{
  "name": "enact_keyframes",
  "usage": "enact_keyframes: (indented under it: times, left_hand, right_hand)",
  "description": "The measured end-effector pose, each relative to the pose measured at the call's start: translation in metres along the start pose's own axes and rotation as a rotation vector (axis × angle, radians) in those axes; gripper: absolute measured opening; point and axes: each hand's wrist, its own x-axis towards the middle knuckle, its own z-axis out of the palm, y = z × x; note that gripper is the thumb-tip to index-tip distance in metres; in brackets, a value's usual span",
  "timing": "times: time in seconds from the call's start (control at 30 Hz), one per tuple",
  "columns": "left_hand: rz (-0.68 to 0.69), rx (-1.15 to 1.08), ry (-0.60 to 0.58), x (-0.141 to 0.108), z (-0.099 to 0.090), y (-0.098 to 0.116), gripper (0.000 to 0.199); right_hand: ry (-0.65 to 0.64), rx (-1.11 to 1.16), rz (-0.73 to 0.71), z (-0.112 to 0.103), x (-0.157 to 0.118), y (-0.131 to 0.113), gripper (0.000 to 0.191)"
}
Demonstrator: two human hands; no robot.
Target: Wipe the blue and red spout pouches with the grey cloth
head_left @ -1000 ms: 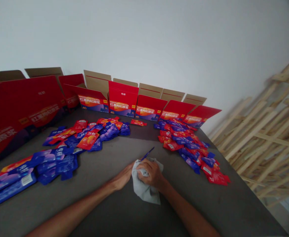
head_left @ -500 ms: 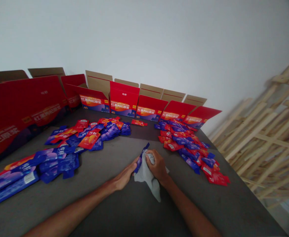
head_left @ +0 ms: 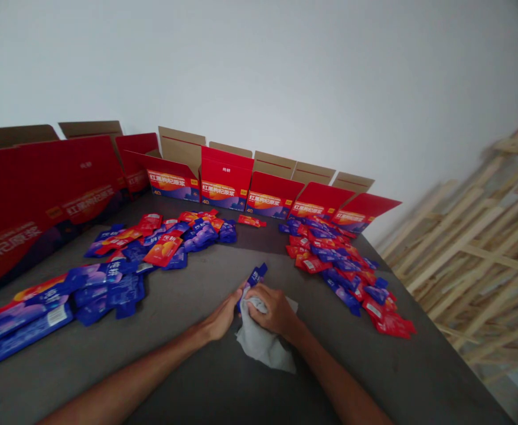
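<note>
Above the middle of the dark table, my left hand (head_left: 221,317) grips a blue-purple pouch (head_left: 257,275) by its side; the top end of the pouch shows past my fingers. My right hand (head_left: 273,308) is closed around a light grey cloth (head_left: 263,345) and presses it against the pouch. The cloth's loose end hangs down toward me. Much of the pouch's lower part is hidden behind the cloth and my fingers.
Piles of red and blue pouches lie at the left (head_left: 108,286) and the right (head_left: 329,254). One red pouch (head_left: 250,221) lies alone near the boxes. Open red cartons (head_left: 225,180) line the table's back and left. Wooden frames (head_left: 484,260) stand beyond the right edge.
My right hand and the cloth have slid slightly left and down along the pouch. The pouch has turned, showing more of its face at the top. My left hand still holds it.
</note>
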Motion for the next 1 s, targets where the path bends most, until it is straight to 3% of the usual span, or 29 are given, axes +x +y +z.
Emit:
enact_keyframes:
  times: [0.27,0.4,0.5,0.6,0.73,0.83,1.0]
  left_hand:
    - [-0.047,0.079,-0.16,-0.003,0.011,0.02,0.048]
    - [-0.094,0.095,-0.233,-0.007,0.013,0.021,0.049]
    - [-0.07,0.064,-0.186,-0.006,0.01,0.015,0.046]
    - [-0.041,0.017,-0.066,-0.001,0.005,0.004,0.047]
    - [-0.02,0.093,0.03,0.004,-0.001,-0.006,0.056]
    - [-0.027,0.162,0.032,0.005,-0.002,-0.007,0.058]
    - [-0.04,0.198,-0.025,0.003,-0.001,-0.005,0.061]
  right_hand:
    - [0.218,-0.048,0.254,-0.007,0.003,0.021,0.013]
    - [0.243,-0.04,0.313,-0.009,0.003,0.027,0.013]
    - [0.162,-0.008,0.253,-0.009,0.003,0.022,0.012]
    - [0.014,0.026,0.145,-0.009,0.002,0.011,0.015]
    - [-0.122,0.03,0.044,-0.008,0.001,0.001,0.019]
    - [-0.116,0.017,0.067,-0.009,0.002,0.002,0.019]
    - [0.026,-0.036,0.254,-0.007,0.002,0.018,0.015]
